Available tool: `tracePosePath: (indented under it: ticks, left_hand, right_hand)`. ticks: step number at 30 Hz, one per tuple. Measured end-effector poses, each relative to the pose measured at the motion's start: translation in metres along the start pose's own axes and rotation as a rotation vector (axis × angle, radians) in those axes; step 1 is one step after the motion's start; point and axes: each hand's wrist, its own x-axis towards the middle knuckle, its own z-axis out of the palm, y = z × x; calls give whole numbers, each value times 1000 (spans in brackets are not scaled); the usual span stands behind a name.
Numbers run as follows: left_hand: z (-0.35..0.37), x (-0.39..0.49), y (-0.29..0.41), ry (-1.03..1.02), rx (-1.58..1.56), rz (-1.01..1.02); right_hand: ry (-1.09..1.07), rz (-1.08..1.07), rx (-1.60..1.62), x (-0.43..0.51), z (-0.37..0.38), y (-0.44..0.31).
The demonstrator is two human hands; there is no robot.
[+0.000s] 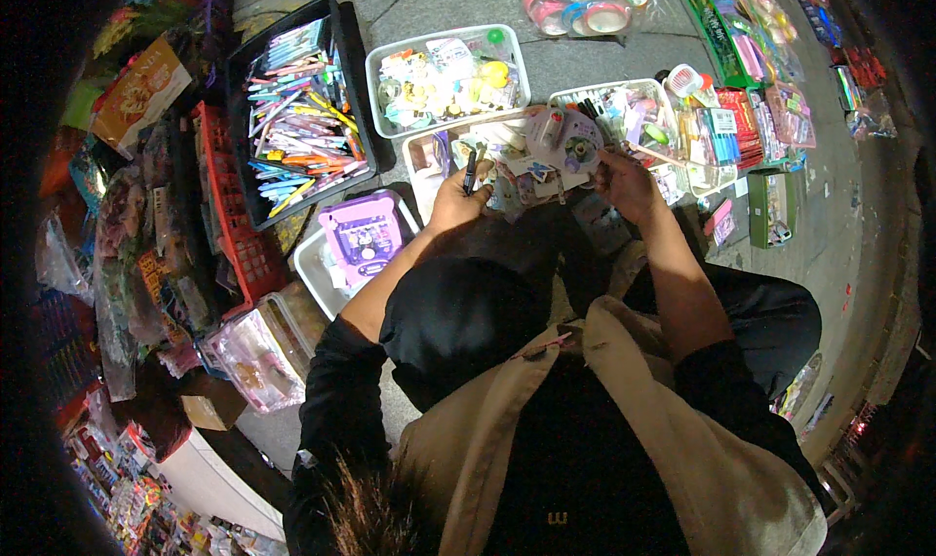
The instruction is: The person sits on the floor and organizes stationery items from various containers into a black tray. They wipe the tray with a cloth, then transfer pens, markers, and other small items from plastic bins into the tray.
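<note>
A slim black pen or marker (469,173) points up from my left hand (459,204), held by the thumb and fingers. My right hand (629,185) pinches the edge of a round, pale purple card package (559,138) with small items fixed to it. Both hands are over a white plastic basket (418,163) of mixed small goods, partly hidden by the package and my hands. Just beyond the right hand is another white basket (610,87) with pens and small packets. Below my left hand, a purple boxed set (362,238) rests on a white bin (314,267).
A black crate (238,136) of pens stands at left, beside a red plastic basket (230,227). Farther ahead is a white tray (374,106) of small trinkets. Bagged tape rolls (585,4) lie on the paving. A green box (771,209) stands at right.
</note>
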Motion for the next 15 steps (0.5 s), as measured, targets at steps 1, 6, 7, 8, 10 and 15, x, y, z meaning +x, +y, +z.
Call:
tracePosePath:
  ticks: [1, 6, 7, 8, 10, 15]
  left_hand:
    - [-2, -1, 6, -30, 23, -29]
    - [-42, -3, 45, -113, 41, -249]
    - [-52, -3, 51, -112, -45, -414]
    - [-60, -1, 56, -109, -89, -442]
    - [-78, 4, 63, -107, -154, -466]
    - [-108, 19, 75, -26, -299, -542]
  right_hand:
    - [24, -1, 10, -1, 0, -1]
    - [82, -46, 104, -3, -7, -6]
    - [57, -51, 83, -2, -9, -6]
    - [31, -56, 62, 0, -11, -6]
    - [-10, -48, 118, 5, -13, -5]
    - [-25, -142, -152, 12, -15, -2]
